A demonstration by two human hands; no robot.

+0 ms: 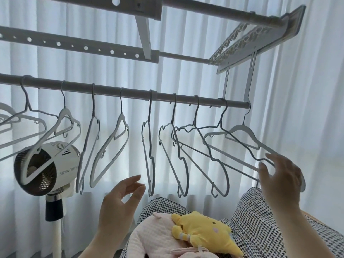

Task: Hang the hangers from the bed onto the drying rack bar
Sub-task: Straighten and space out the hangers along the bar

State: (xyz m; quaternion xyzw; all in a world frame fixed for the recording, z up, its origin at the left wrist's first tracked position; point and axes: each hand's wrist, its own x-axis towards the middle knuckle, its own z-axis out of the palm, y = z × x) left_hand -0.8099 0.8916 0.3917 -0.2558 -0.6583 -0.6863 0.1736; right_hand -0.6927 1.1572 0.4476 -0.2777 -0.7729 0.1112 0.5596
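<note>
Hanging along the drying rack bar (pixel 130 92) is a row of hangers (pixel 119 142), their hooks spaced from its left edge to its right end. The last one, a white hanger (pixel 242 128), is hooked at the very right end of the bar, just beside a thin grey wire hanger (pixel 219 127) whose frame crosses in front of it.

The right hand (pixel 281 177) is raised with its back to the camera, fingers straight and slightly spread. Its fingertips (pixel 269 156) lie against the white hanger's lower right arm, which passes behind the hand; nothing is curled round it.

The left hand (pixel 119 198) is lifted under the middle of the bar, palm loosely open and holding nothing, just beside the bottom of a hanger but apart from it.

A fan (pixel 55 164) stands at the left before the white curtain (pixel 307 108). Below, a yellow plush (pixel 202 231) and a pink plush (pixel 152 237) rest on houndstooth bedding (pixel 260 220).
</note>
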